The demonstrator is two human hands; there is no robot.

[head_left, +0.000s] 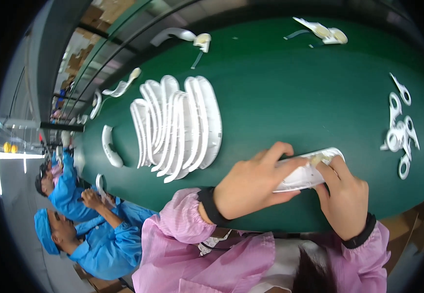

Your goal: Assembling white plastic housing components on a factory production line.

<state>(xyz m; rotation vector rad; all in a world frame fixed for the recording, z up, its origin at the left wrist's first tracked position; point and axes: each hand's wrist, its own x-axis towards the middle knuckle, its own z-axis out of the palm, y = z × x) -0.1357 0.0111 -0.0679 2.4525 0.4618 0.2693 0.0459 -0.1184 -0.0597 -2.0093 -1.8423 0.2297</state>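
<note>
Just above the near edge of the green table, a long white plastic shell with rounded ends is held between my two hands. My left hand grips its left part, thumb on the inner face and fingers around the edges. My right hand is closed on the right end, its fingertips pressing at a small yellowish piece inside the shell. Whether that piece is fixed there cannot be made out. To the left of my hands, several similar white shells lie nested in a row.
White ring-shaped parts lie heaped at the right. White parts with yellowish discs and dark strips sit along the far side. A single curved white piece rests left of the row. Co-workers in blue sit along the left.
</note>
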